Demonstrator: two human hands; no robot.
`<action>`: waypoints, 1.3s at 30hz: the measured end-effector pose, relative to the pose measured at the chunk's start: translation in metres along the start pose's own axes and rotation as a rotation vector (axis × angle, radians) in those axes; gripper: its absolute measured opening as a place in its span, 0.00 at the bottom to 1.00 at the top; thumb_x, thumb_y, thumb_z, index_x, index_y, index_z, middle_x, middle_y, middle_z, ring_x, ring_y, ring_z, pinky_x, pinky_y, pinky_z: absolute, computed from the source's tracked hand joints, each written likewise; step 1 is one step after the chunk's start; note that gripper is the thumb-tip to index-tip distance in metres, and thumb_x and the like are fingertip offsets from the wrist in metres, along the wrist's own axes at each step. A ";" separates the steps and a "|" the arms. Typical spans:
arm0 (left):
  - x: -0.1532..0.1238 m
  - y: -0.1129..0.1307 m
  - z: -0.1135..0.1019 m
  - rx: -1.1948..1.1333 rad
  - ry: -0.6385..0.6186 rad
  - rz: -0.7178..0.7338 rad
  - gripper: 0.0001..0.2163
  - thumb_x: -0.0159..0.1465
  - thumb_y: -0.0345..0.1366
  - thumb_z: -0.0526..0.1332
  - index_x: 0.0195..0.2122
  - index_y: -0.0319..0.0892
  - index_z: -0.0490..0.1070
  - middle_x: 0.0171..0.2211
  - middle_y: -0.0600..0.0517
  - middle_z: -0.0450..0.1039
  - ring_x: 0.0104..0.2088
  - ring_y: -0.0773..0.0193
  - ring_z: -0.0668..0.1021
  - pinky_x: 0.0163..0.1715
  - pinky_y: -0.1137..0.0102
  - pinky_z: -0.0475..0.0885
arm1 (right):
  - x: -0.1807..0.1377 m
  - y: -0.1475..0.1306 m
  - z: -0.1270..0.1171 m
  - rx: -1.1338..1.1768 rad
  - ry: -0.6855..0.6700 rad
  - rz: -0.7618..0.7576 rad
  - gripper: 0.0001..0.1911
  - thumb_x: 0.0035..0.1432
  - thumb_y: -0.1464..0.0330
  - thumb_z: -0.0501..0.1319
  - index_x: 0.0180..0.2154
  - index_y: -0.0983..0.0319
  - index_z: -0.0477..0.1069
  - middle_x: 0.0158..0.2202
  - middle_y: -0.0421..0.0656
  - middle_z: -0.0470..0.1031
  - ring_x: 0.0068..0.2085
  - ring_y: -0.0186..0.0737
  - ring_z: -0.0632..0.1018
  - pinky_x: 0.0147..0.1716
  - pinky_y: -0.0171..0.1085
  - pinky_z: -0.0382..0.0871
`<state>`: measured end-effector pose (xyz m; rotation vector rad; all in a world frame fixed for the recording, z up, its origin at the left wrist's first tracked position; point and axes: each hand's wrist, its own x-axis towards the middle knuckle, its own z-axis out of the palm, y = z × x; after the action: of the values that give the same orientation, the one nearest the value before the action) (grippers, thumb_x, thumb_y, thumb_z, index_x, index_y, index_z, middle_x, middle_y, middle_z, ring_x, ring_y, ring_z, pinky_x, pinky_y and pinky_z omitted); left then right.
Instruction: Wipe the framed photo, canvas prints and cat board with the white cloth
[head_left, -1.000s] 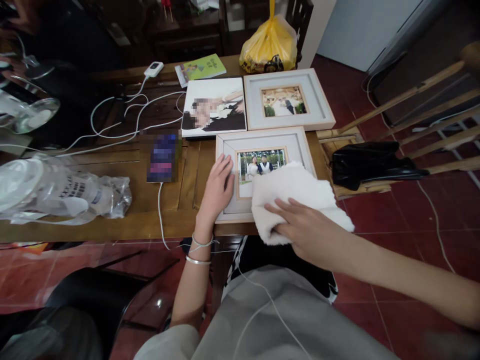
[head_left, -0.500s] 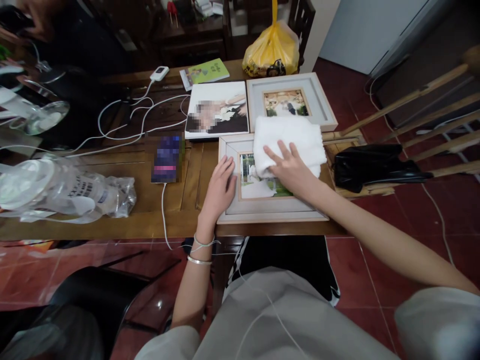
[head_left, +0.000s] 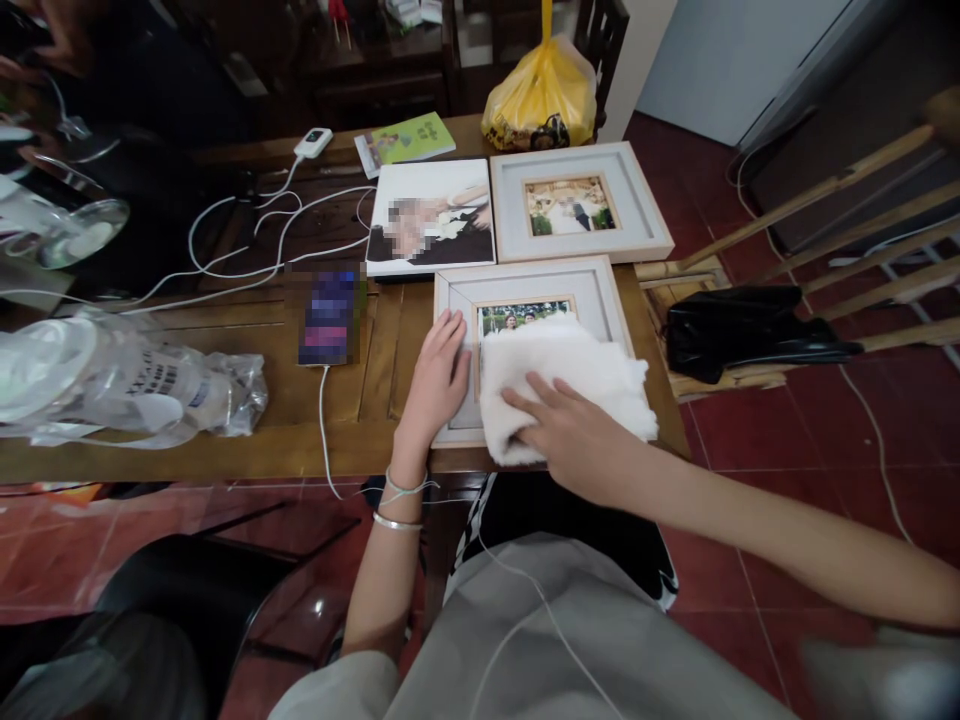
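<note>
A picture frame (head_left: 459,285) with a pale wooden border lies flat on the table in front of me. My left hand (head_left: 440,375) rests flat on its left edge, fingers stretched out and nothing held. A folded white towel (head_left: 592,375) covers the lower right of the frame and hangs over its near edge. My right hand (head_left: 562,430) presses down on the towel, fingers dug into its fold. Only the top strip of the photo (head_left: 517,316) shows. Behind lie a second picture frame (head_left: 510,175) and a white-edged photo panel (head_left: 450,180).
A phone (head_left: 328,318) with a cable lies to the left, and a plastic-wrapped container (head_left: 150,375) stands beyond it. White cables cross the back left. A yellow bag (head_left: 541,95) and a green booklet (head_left: 412,142) are behind. A wooden chair (head_left: 694,275) holds a black bag (head_left: 739,330).
My right hand has drawn the towel from the frame's upper right down to its near edge. The top of the photo is now uncovered. My left hand has stayed in place.
</note>
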<state>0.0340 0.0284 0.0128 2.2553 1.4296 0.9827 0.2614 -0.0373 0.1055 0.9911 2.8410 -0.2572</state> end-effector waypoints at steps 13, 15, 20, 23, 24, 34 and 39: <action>0.001 -0.003 0.000 -0.019 -0.014 -0.001 0.21 0.76 0.38 0.50 0.67 0.41 0.64 0.69 0.40 0.64 0.73 0.50 0.61 0.72 0.45 0.56 | 0.100 0.088 0.007 -0.100 0.213 0.281 0.25 0.60 0.82 0.52 0.53 0.66 0.79 0.75 0.51 0.51 0.73 0.75 0.48 0.66 0.76 0.44; 0.001 -0.003 0.000 -0.016 -0.007 -0.008 0.21 0.76 0.37 0.50 0.67 0.40 0.65 0.69 0.40 0.64 0.73 0.50 0.61 0.72 0.46 0.57 | 0.087 0.066 0.008 -0.124 0.134 0.248 0.23 0.62 0.81 0.52 0.52 0.66 0.79 0.75 0.52 0.52 0.72 0.77 0.50 0.65 0.75 0.48; 0.001 -0.002 0.002 -0.006 0.012 -0.004 0.21 0.76 0.37 0.49 0.67 0.42 0.64 0.69 0.42 0.64 0.72 0.52 0.62 0.72 0.46 0.57 | 0.025 0.001 -0.003 -0.065 -0.088 0.080 0.21 0.58 0.79 0.60 0.52 0.64 0.80 0.72 0.55 0.58 0.69 0.78 0.60 0.60 0.71 0.63; 0.001 -0.002 0.002 -0.041 0.017 -0.012 0.21 0.77 0.40 0.49 0.67 0.41 0.65 0.69 0.41 0.64 0.72 0.51 0.61 0.72 0.46 0.55 | 0.001 -0.026 -0.012 0.025 -0.155 -0.064 0.22 0.57 0.78 0.62 0.53 0.62 0.80 0.71 0.55 0.60 0.68 0.76 0.63 0.58 0.69 0.67; 0.002 -0.002 0.002 -0.066 0.021 -0.020 0.21 0.77 0.42 0.48 0.67 0.42 0.65 0.69 0.42 0.64 0.72 0.52 0.61 0.72 0.46 0.55 | -0.002 -0.032 -0.013 0.042 -0.155 -0.086 0.23 0.57 0.77 0.62 0.53 0.61 0.80 0.71 0.54 0.60 0.68 0.76 0.63 0.58 0.70 0.66; -0.002 0.006 -0.007 -0.345 0.012 -0.090 0.30 0.76 0.56 0.39 0.75 0.52 0.48 0.76 0.51 0.46 0.75 0.54 0.53 0.75 0.53 0.48 | 0.091 0.010 0.003 -0.048 0.123 0.183 0.21 0.67 0.78 0.53 0.51 0.62 0.81 0.73 0.50 0.55 0.72 0.71 0.55 0.65 0.71 0.54; -0.004 0.000 -0.003 -0.428 0.042 -0.103 0.31 0.75 0.58 0.36 0.75 0.55 0.47 0.76 0.53 0.45 0.76 0.54 0.51 0.75 0.51 0.47 | 0.106 0.012 -0.010 -0.051 0.185 0.278 0.22 0.65 0.78 0.54 0.55 0.66 0.78 0.71 0.58 0.60 0.70 0.73 0.61 0.63 0.69 0.60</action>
<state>0.0312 0.0247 0.0138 1.8448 1.1991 1.1781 0.1858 0.0385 0.0961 1.4476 2.8014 -0.0675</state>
